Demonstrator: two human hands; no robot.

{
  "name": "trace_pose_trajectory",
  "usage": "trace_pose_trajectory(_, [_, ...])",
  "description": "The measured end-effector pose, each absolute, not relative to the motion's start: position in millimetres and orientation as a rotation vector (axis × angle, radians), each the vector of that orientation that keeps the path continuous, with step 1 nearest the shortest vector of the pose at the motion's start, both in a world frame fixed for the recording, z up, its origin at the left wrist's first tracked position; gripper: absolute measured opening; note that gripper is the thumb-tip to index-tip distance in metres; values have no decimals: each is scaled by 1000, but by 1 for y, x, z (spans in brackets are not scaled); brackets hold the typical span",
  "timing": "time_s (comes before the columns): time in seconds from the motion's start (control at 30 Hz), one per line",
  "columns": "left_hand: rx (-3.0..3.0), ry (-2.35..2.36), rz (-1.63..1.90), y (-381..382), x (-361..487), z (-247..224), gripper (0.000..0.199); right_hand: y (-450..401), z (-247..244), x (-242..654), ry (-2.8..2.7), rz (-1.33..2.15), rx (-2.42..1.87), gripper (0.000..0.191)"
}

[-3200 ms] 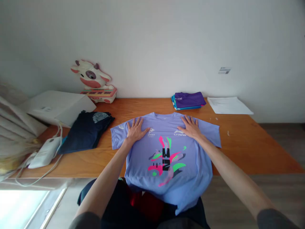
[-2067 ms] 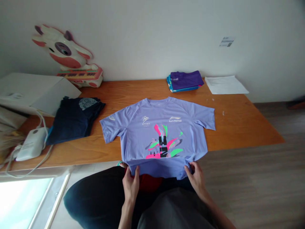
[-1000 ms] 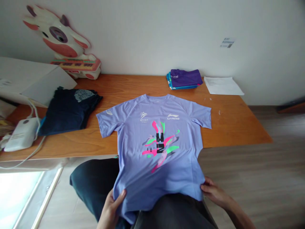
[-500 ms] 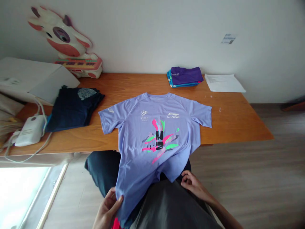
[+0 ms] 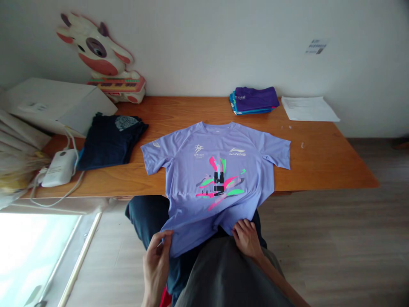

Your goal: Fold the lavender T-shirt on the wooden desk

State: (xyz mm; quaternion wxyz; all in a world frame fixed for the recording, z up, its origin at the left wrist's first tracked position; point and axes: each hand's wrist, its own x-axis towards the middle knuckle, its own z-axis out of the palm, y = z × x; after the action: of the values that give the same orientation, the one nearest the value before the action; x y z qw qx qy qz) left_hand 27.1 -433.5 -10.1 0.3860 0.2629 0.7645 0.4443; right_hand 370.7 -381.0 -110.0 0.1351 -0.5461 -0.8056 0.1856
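A lavender T-shirt (image 5: 191, 179) lies front side up, its collar and sleeves spread on the wooden table (image 5: 326, 166). The lower part hangs over the near edge onto my lap. Bright pink, green and black print covers its chest. My left hand (image 5: 158, 251) pinches the shirt's lower left hem corner between thumb and fingers. At the right part of the hem, my right hand (image 5: 247, 236) has its fingers curled over the fabric, gripping it; the thumb is mostly hidden.
A dark folded garment (image 5: 110, 143), a white adapter with cables (image 5: 60, 168) and a white box (image 5: 60, 100) stand at left. Behind are a cow-shaped toy keyboard (image 5: 116, 85), a stack of folded clothes (image 5: 255, 100) and white paper sheets (image 5: 309, 109).
My left hand has moved up and away from me with the hem corner. My right hand has moved forward onto the hem and closed on it. The view has shifted slightly left.
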Motion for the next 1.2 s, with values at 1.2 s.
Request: trace_pose_trajectory(1.2, [899, 2588, 1556, -482, 35, -19, 9, -454, -17, 507, -2124, 1366, -1430, 27])
